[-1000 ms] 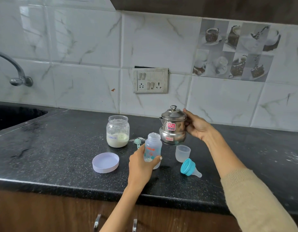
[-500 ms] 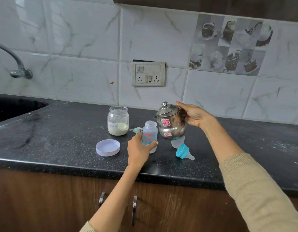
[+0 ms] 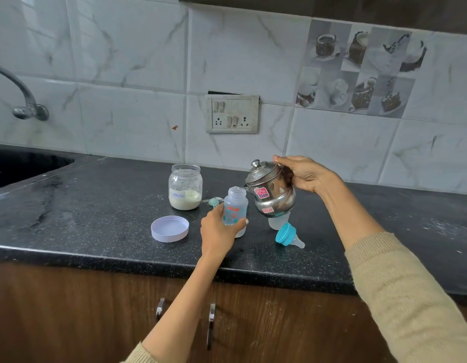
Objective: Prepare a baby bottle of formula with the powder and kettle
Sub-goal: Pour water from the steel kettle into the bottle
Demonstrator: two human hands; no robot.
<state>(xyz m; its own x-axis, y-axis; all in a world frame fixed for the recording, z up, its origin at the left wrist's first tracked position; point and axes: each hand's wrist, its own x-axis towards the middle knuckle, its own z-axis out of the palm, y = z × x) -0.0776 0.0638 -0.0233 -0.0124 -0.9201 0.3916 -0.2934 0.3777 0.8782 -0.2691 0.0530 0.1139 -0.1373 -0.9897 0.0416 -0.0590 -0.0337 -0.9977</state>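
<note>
The left hand [image 3: 218, 231] grips the open baby bottle [image 3: 235, 209] upright on the countertop [image 3: 96, 218], steadying it, while the right hand [image 3: 305, 174] clasps the tilted steel kettle [image 3: 270, 189], spout just beside the bottle's mouth, ready for pouring.

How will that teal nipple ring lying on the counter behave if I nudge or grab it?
The teal nipple ring lies on its side with a round collar, so a nudge would probably roll it in a curve. It looks like small, light plastic. The clear teat tip looks soft and may squash if pinched; gripping the collar seems safer.
</note>
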